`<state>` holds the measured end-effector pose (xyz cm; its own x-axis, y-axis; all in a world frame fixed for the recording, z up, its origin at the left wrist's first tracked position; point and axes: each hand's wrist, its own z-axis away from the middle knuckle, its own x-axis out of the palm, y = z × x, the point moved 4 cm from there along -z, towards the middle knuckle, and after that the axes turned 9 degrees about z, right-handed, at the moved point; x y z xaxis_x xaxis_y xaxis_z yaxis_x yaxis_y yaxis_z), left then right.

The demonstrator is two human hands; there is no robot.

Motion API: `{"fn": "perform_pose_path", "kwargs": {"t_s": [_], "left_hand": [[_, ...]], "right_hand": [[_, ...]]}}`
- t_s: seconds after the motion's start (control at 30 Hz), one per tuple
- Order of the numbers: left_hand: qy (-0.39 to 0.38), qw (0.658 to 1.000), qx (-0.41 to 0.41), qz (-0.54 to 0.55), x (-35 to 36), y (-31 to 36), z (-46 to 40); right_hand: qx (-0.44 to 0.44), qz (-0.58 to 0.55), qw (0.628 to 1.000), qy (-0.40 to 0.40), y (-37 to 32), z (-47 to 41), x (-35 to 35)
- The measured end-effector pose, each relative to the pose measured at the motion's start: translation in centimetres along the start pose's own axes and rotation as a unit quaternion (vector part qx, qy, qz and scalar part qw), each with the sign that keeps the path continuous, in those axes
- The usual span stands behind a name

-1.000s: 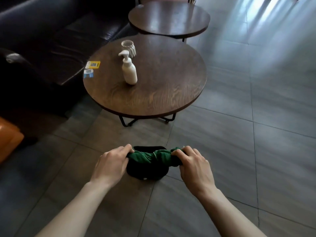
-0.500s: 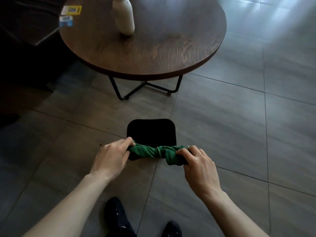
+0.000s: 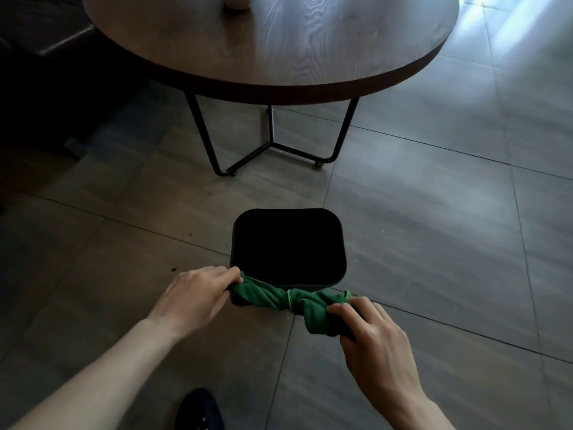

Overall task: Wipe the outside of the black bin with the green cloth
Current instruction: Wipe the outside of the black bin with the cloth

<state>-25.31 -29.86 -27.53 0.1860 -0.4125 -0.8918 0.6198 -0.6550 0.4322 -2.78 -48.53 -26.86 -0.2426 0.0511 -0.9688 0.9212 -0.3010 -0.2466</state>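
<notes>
- One view only, the head camera, worn high on the person and tilted steeply down and forward at the tiled floor (image 3: 434, 243).
- It looks almost straight into the black bin (image 3: 288, 243), which sits just below frame centre, near the lens.
- The left hand (image 3: 192, 293) enters from 7 o'clock and the right hand (image 3: 375, 336) from 5 o'clock, both close (forearms fill the lower corners).
- The round table (image 3: 279, 41) lies farther off at 12 o'clock, cut by the top edge.
- A dark shoe (image 3: 198, 411) shows at 6 o'clock, directly beneath the camera.
- Wide-angle bending curves the floor lines towards the edges.
</notes>
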Motion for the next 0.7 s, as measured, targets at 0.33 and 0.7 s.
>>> {"fn": "perform_pose_path", "kwargs": {"t_s": [0.33,0.7], "left_hand": [[0.044,0.982,0.17,-0.066,5.0,-2.7,-2.2],[0.081,0.964,0.225,-0.119,8.4,-4.5,-1.8]], "right_hand": [[-0.082,0.03,0.992,0.093,3.0,-1.0,4.8],[-0.153,-0.013,0.959,0.238,5.7,-1.6,6.4]]}}
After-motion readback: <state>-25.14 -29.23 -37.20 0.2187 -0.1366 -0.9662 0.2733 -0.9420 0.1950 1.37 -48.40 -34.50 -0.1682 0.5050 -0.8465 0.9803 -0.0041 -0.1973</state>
